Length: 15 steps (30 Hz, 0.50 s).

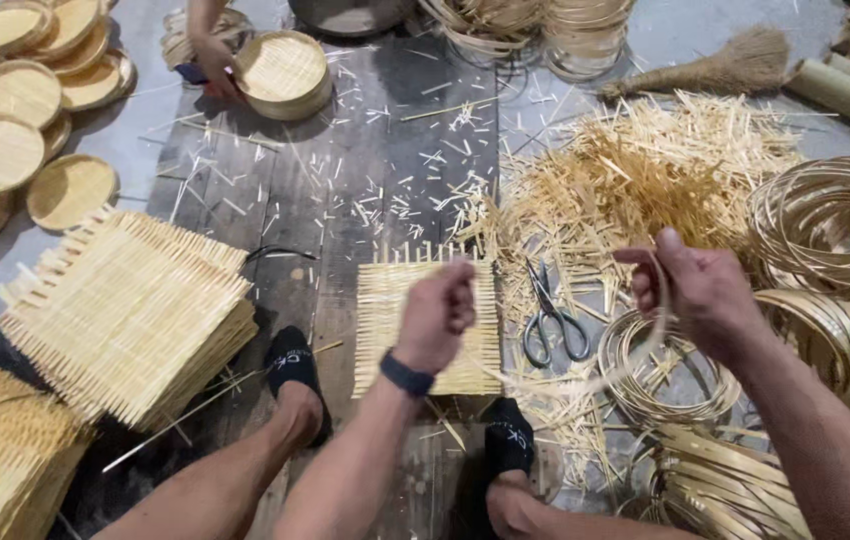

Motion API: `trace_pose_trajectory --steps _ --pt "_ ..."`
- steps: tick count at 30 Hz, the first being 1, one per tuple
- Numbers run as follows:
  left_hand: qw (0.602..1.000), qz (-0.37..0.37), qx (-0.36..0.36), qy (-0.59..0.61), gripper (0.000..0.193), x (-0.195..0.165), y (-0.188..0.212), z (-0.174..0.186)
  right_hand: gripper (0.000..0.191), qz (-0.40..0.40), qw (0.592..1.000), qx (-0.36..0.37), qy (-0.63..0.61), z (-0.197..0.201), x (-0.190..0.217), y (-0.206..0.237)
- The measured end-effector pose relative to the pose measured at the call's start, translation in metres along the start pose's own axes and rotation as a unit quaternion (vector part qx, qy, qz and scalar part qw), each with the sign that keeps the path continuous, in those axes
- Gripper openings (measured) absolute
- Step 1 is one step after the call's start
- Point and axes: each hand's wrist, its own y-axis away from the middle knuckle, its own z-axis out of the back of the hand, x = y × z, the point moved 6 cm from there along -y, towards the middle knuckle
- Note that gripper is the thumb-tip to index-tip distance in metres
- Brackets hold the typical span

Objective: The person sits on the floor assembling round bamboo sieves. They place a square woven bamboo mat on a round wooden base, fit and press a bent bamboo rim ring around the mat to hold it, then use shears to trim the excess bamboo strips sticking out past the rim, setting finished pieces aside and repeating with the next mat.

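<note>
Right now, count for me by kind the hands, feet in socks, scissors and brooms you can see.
Hands: 3, the left hand, the right hand and another person's hand
Socked feet: 2, one and the other
Scissors: 1
Broom: 1
Total: 7

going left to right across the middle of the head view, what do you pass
stack of woven bamboo mats → single woven mat under the left hand → scissors → right hand holding a bamboo strip → bamboo hoops
</note>
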Motion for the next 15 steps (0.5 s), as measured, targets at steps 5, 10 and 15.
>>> trace_pose_trajectory --steps 5,10,15 --pt "0.989 0.063 0.011 0.135 0.024 -0.017 0.001 0.052 0.051 0.017 0.969 0.140 -0.204 -0.061 -0.024 -0.030" --pt "0.976 -0.018 -0.006 0.219 0.036 -0.025 -0.009 0.076 0.046 0.061 0.933 0.131 -0.330 -0.116 -0.055 -0.036" --pt "0.975 0.003 -0.039 0.221 0.031 -0.024 -0.008 0.101 0.047 0.019 0.858 0.125 -0.498 -0.130 -0.069 -0.035"
